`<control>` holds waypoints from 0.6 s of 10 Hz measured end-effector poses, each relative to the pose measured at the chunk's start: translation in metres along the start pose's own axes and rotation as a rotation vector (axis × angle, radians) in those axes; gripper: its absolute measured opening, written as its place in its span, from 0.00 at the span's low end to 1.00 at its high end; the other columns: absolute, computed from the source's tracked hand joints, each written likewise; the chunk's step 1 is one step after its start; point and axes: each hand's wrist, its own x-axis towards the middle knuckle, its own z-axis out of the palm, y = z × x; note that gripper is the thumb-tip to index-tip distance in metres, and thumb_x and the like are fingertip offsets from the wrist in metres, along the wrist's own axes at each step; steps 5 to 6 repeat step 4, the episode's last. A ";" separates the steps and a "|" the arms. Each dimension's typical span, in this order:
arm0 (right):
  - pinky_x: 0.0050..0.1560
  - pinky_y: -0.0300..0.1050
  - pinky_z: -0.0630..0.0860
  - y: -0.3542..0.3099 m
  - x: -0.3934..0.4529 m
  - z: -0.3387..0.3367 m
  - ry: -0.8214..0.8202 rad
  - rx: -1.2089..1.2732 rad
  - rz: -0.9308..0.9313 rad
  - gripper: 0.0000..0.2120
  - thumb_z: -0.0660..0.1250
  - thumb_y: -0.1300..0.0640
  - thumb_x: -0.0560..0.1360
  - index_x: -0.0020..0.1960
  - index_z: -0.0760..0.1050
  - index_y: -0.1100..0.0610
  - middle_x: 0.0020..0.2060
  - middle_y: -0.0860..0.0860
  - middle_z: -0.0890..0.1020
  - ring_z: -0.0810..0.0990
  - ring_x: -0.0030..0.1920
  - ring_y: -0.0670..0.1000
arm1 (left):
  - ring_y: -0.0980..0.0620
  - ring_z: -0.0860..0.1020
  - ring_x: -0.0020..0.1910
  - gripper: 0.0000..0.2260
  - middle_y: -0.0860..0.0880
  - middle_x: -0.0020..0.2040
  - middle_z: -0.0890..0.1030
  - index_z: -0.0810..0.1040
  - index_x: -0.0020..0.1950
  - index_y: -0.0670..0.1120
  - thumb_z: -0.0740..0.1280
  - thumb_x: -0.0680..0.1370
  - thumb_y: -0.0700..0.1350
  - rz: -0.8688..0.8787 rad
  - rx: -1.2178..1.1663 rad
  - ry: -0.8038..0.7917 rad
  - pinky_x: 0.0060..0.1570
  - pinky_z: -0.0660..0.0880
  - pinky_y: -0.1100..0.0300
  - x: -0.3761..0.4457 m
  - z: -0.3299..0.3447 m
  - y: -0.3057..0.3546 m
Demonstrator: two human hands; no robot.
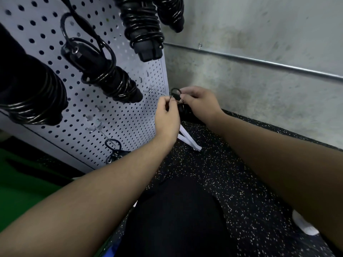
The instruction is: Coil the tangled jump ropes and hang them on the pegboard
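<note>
Both hands, the left hand (167, 115) and the right hand (198, 102), pinched the jump rope (175, 93) loop beside the pegboard (118, 112); light and springy, it seemed best gripped at the bundled coils.

Rope bundle (182, 110) mostly hidden behind hands; top coils (141, 25) cropped.

Grey concrete wall (259, 34) fills 12 to 3 o'clock, stained (dark smudges); metal conduit (269, 63) slants across it. Black speckled rubber floor (232, 173) below. Green surface (22, 182) at 8 o'clock.
</note>
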 end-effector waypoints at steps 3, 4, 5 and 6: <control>0.48 0.39 0.78 0.016 0.028 0.021 -0.103 -0.105 0.100 0.08 0.68 0.60 0.79 0.57 0.83 0.54 0.38 0.44 0.82 0.80 0.39 0.44 | 0.55 0.76 0.44 0.05 0.54 0.44 0.77 0.73 0.49 0.50 0.64 0.83 0.41 -0.076 0.068 0.091 0.54 0.75 0.55 0.020 -0.010 -0.020; 0.41 0.36 0.77 0.019 0.021 0.021 -0.138 -0.005 0.195 0.09 0.63 0.60 0.81 0.58 0.80 0.53 0.40 0.47 0.83 0.79 0.41 0.44 | 0.55 0.78 0.53 0.09 0.56 0.51 0.76 0.73 0.56 0.50 0.67 0.80 0.38 0.068 0.228 0.144 0.62 0.74 0.58 0.019 -0.015 -0.028; 0.41 0.36 0.77 0.019 0.021 0.021 -0.138 -0.005 0.195 0.09 0.63 0.60 0.81 0.58 0.80 0.53 0.40 0.47 0.83 0.79 0.41 0.44 | 0.55 0.78 0.53 0.09 0.56 0.51 0.76 0.73 0.56 0.50 0.67 0.80 0.38 0.068 0.228 0.144 0.62 0.74 0.58 0.019 -0.015 -0.028; 0.41 0.36 0.77 0.019 0.021 0.021 -0.138 -0.005 0.195 0.09 0.63 0.60 0.81 0.58 0.80 0.53 0.40 0.47 0.83 0.79 0.41 0.44 | 0.55 0.78 0.53 0.09 0.56 0.51 0.76 0.73 0.56 0.50 0.67 0.80 0.38 0.068 0.228 0.144 0.62 0.74 0.58 0.019 -0.015 -0.028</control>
